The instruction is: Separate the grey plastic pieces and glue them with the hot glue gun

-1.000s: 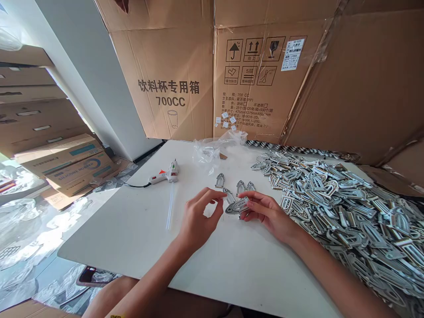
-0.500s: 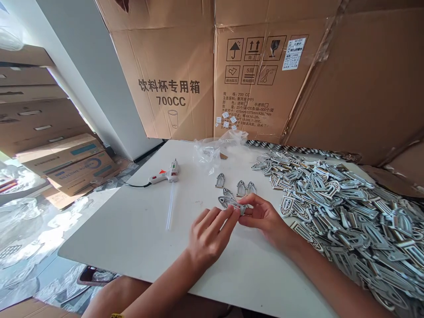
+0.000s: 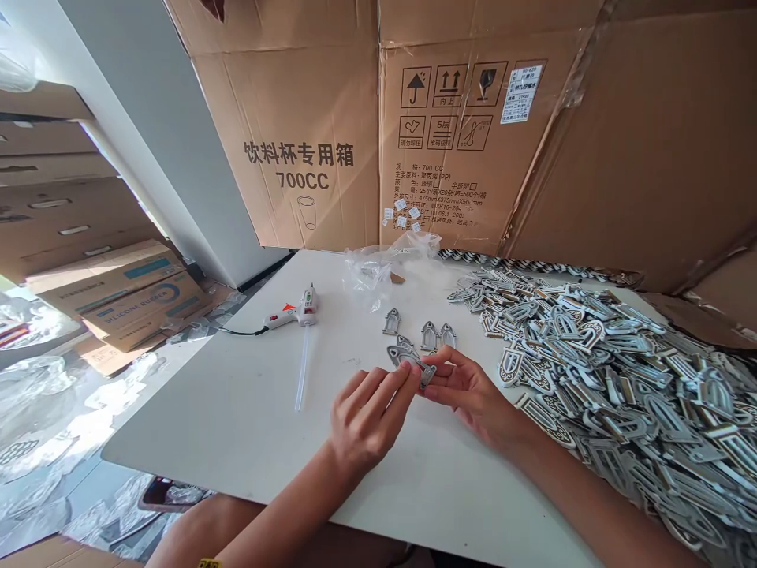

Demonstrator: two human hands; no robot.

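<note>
A grey arched piece [image 3: 412, 360] is held at the middle of the frame, tilted, with its pointed end turned to the left. Its lower right end is clamped between the thumb and fingers of the right hand [image 3: 470, 390], and it is pinched also by the closed fingertips of the left hand [image 3: 370, 414]. Behind it another similar piece [image 3: 404, 342] is partly seen; whether the two are touching cannot be told surely. Just above, three arched pieces [image 3: 430, 336] are laid on the white table [image 3: 248, 418]. The right side of the frame is filled by a big pile [image 3: 597, 379] of such pieces. Left of centre, a glue gun [image 3: 307, 308] is placed, with a clear stick [image 3: 302, 371] below.
</note>
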